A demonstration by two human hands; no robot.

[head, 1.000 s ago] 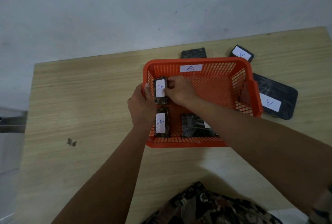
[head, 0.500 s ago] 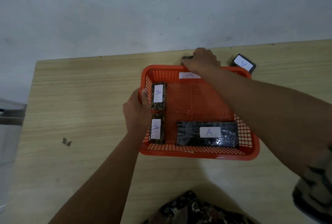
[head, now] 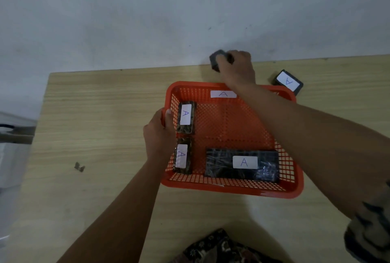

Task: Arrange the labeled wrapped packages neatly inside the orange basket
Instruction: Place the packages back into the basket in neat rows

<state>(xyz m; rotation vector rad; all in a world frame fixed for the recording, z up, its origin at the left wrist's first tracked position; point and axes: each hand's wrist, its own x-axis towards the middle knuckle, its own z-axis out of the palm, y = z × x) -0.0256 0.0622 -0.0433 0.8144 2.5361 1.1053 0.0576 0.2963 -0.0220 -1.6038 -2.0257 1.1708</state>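
The orange basket (head: 230,190) sits mid-table with an "A" label on its far wall. Inside, two small dark packages labeled A lie along the left wall, one far (head: 185,117) and one near (head: 182,156). A long dark package (head: 241,164) labeled A lies along the near wall. My left hand (head: 159,134) grips the basket's left rim. Beyond the far rim, my right hand (head: 237,68) holds a small dark package (head: 217,59) lifted off the table. Another small labeled package (head: 288,81) lies on the table past the basket's far right corner.
The wooden table (head: 95,125) ends at a pale wall just behind the basket. A small dark scrap (head: 79,166) lies on the table to the left. Patterned fabric (head: 221,250) shows at the near edge.
My right hand left the small package in the basket, reached over the far rim and picked up a small dark package from the table. My left hand stayed on the rim.
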